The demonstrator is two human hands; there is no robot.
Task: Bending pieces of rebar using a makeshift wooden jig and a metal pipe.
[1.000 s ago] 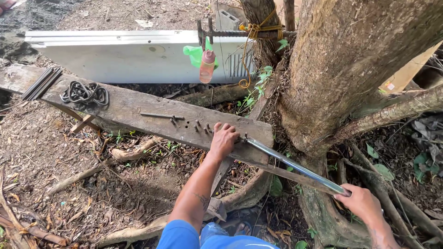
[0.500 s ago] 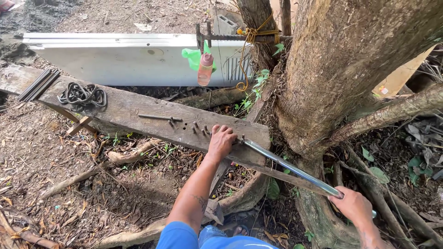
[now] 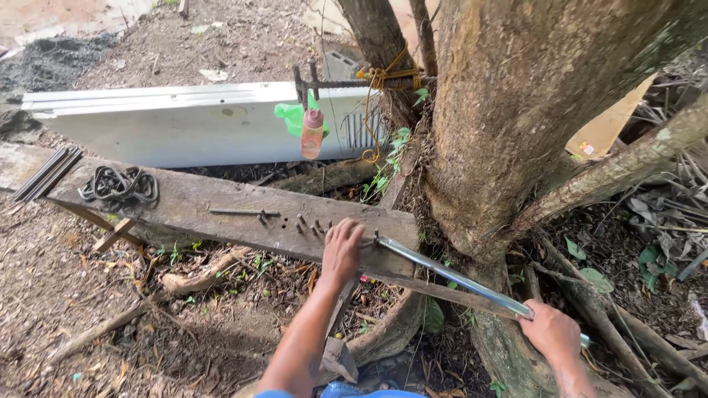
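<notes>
Two hands: both work at one weathered plank [image 3: 221, 214] lying beside the tree trunk [image 3: 531, 125].
Left hand [image 3: 341, 250]: pressed flat, fingers spread, on the plank's near edge, just beside the short pegs [image 3: 310, 225].
Right hand [image 3: 552, 333]: closed around the outer end of the metal pipe [image 3: 450, 274], well off the plank's end, below the trunk.
Pipe: slants from the plank's right end, beside the left hand, down to the right hand.
Doing it well: I judge steady downward weight on the plank and a smooth, even swing of the pipe matter most.
</notes>
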